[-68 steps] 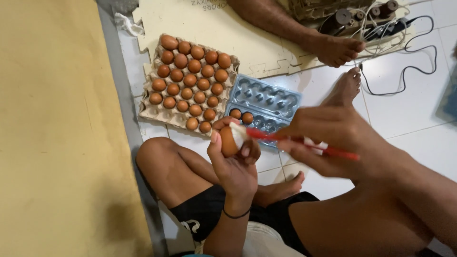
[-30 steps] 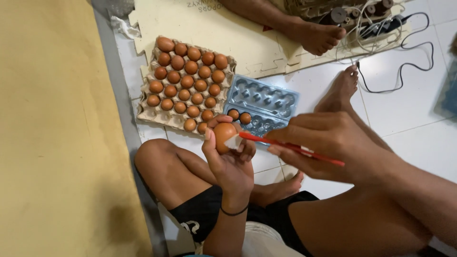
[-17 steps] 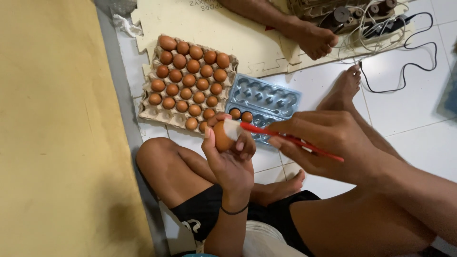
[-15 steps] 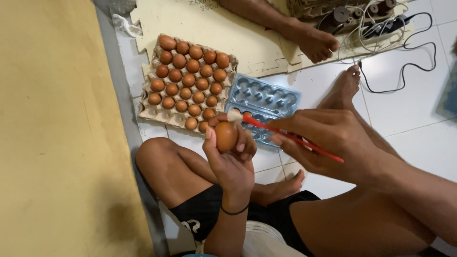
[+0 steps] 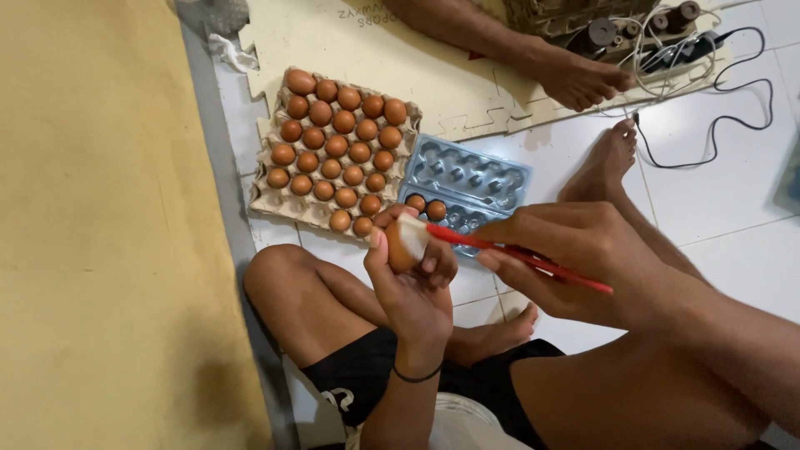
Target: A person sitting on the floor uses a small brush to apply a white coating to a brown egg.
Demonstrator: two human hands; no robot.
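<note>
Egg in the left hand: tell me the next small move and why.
Probably turn the egg a little in the left hand. The brush in the right hand has its pale head on the egg's upper side, and fingers cover the lower part, so a turn would bring fresh shell under it.

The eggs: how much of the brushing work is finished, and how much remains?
Done, it seems: two brown eggs sit in the blue plastic tray. In hand: the left hand holds one egg while the right hand puts a red-handled brush to it. Left: the cardboard tray is almost full, and most blue tray cells are unfilled.
</note>
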